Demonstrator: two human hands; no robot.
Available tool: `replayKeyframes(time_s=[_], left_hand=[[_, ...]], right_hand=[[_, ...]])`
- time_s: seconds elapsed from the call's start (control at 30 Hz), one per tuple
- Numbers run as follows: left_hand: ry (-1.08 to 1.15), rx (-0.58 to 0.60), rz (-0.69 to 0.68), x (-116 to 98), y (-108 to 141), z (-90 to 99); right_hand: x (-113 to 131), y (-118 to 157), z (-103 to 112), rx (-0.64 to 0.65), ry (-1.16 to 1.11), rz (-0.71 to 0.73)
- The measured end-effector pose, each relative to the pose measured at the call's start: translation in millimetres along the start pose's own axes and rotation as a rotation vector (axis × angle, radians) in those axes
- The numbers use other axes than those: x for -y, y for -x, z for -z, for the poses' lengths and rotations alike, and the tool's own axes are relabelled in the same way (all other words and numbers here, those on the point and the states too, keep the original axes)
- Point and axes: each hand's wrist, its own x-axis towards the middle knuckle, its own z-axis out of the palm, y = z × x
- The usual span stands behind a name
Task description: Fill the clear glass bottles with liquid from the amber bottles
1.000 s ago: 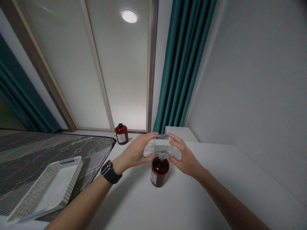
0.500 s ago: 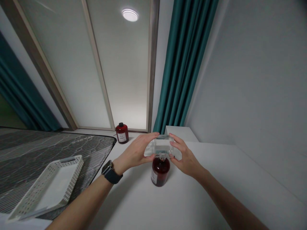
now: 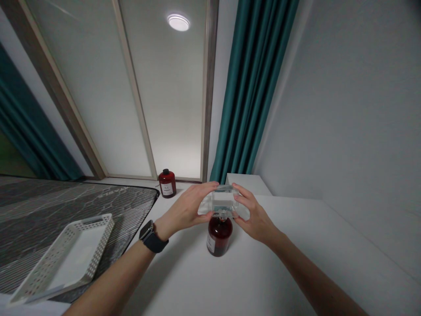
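Between my two hands is a clear glass bottle [image 3: 222,199], turned upside down over a dark red bottle [image 3: 219,237]. My left hand [image 3: 194,204] grips its left side with thumb and fingers, and my right hand [image 3: 251,213] grips the right side. The clear bottle's neck points down at the top of the red one; the exact contact there is hard to make out. A white label shows on the red bottle, which stands upright on the white table [image 3: 184,281].
Another red bottle [image 3: 167,183], black-capped and labelled, stands at the table's back left. A white perforated basket [image 3: 94,259] rests on a dark grey patterned surface [image 3: 66,197] to the left. Behind the table are a white box-like piece [image 3: 248,182] and a teal curtain [image 3: 251,96].
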Motion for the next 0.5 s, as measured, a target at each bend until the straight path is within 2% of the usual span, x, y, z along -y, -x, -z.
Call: replayKeyframes(time_s=[0.5], left_hand=[[0.007,0.024,0.016,-2.1,1.7,0.4]], right_hand=[[-0.1,4.0,-2.1,-0.007,-0.012,-0.002]])
